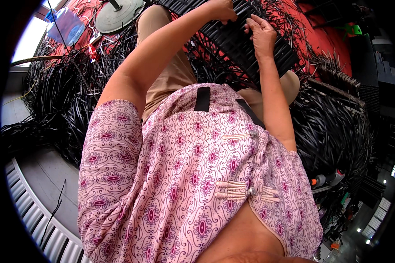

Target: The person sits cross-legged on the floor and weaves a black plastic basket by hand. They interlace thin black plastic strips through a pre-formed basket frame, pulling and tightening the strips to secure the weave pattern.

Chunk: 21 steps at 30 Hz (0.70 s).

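A black woven panel of plastic strips [245, 48] rests across my knees at the top of the view. My left hand [224, 9] is closed on its far edge, fingers curled around strips. My right hand [262, 36] lies on the panel's surface with fingers pressed onto the weave, pinching a strip. Loose strip ends stick out around the panel's edges. My pink patterned shirt fills the middle of the picture and hides my lap.
Heaps of loose black strips [61, 87] lie left and right [333, 127] on a red floor mat [324, 35]. A round fan base [118, 15] and a clear water jug [66, 26] stand top left. Bottles [327, 179] lie at the right.
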Each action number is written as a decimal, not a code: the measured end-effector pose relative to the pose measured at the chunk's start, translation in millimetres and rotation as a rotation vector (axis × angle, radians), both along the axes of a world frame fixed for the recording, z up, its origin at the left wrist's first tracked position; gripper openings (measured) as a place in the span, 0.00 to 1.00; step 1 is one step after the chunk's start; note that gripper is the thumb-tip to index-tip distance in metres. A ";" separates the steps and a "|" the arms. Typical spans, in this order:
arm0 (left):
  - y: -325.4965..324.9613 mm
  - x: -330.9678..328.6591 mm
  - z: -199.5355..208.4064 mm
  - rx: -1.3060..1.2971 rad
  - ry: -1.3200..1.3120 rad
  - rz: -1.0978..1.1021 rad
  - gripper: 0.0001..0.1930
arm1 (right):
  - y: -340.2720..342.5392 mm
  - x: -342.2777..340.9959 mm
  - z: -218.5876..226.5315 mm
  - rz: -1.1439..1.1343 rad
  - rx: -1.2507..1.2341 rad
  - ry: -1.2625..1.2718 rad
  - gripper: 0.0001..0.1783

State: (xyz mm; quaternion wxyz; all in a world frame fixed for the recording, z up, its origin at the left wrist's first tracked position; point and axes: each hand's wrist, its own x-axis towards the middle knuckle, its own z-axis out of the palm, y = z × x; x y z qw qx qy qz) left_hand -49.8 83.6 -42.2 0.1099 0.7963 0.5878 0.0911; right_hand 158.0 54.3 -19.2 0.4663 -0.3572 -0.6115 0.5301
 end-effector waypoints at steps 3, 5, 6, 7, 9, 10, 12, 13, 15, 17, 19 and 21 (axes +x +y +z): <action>-33.2 20.0 49.2 -0.271 -0.508 0.288 0.12 | 7.2 3.5 -3.4 -0.098 0.029 -0.118 0.10; -29.7 19.6 51.7 -0.338 -0.438 0.273 0.11 | 8.5 -0.7 -3.3 -0.143 0.070 -0.238 0.11; -24.3 16.1 42.6 -0.306 -0.477 0.250 0.11 | 7.8 -1.3 -4.0 -0.193 0.099 -0.305 0.11; -21.1 1.6 23.6 -0.268 -0.515 0.249 0.11 | 4.3 -8.6 -1.7 -0.188 0.137 -0.382 0.10; -19.0 -5.7 12.1 -0.211 -0.577 0.211 0.13 | 2.8 -11.8 3.1 -0.213 0.209 -0.544 0.09; -20.8 -3.2 12.2 -0.190 -0.602 0.184 0.14 | 4.4 -9.7 3.6 -0.189 0.205 -0.560 0.10; -24.8 1.3 12.8 -0.156 -0.629 0.168 0.14 | 8.1 -6.0 4.5 -0.138 0.199 -0.589 0.10; -27.1 3.8 15.3 -0.142 -0.631 0.178 0.13 | 7.9 -5.7 6.3 -0.125 0.182 -0.596 0.10; -31.5 8.6 17.6 -0.120 -0.653 0.202 0.12 | 6.8 -5.0 9.4 -0.100 0.147 -0.609 0.10; -34.6 9.1 15.7 -0.101 -0.691 0.238 0.12 | 7.4 -5.8 11.5 -0.085 0.147 -0.631 0.11; -36.0 7.2 9.2 0.001 -0.682 0.226 0.13 | 10.0 -5.5 9.4 -0.070 0.161 -0.638 0.11; -35.8 7.0 3.3 0.057 -0.669 0.228 0.14 | 15.8 -5.3 3.1 -0.054 0.191 -0.632 0.11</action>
